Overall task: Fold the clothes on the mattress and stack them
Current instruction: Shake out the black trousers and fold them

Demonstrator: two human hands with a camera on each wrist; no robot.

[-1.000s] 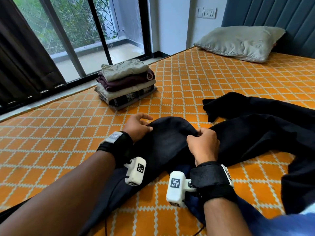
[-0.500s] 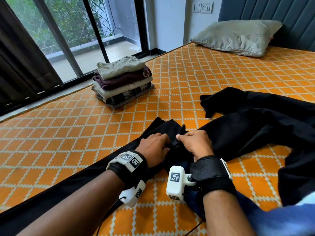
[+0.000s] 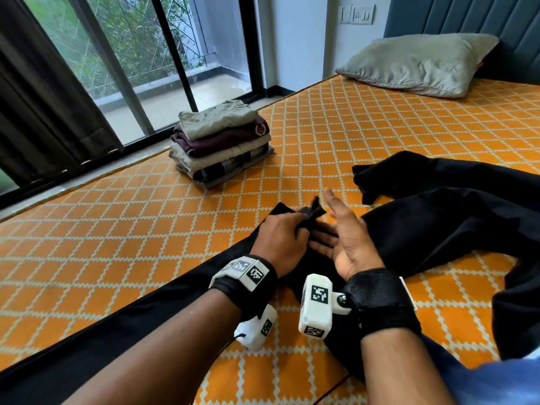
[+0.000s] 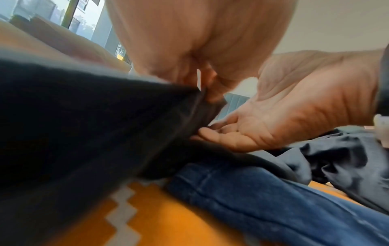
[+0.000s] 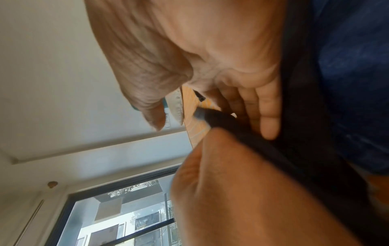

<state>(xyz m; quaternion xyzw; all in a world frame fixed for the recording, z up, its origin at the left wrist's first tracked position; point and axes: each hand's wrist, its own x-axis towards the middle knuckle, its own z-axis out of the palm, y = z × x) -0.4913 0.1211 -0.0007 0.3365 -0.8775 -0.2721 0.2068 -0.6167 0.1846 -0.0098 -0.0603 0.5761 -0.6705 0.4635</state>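
Note:
A black garment lies crumpled on the orange mattress, and a long strip of it runs toward the lower left. My left hand pinches a corner of the cloth and holds it slightly raised. In the left wrist view its fingers are closed on the black fabric. Beside it is my right hand, its palm turned left, thumb up and fingers extended against the cloth. Nothing is gripped by the right fingers, which lie along the black edge.
A stack of several folded clothes sits at the mattress's far left edge by the glass door. A grey pillow lies at the head end. My leg in blue jeans is under the garment near me.
Both hands gripped the black cloth before. The right hand has since let go and spread out, while the left hand keeps hold and has drawn the corner up beside it.

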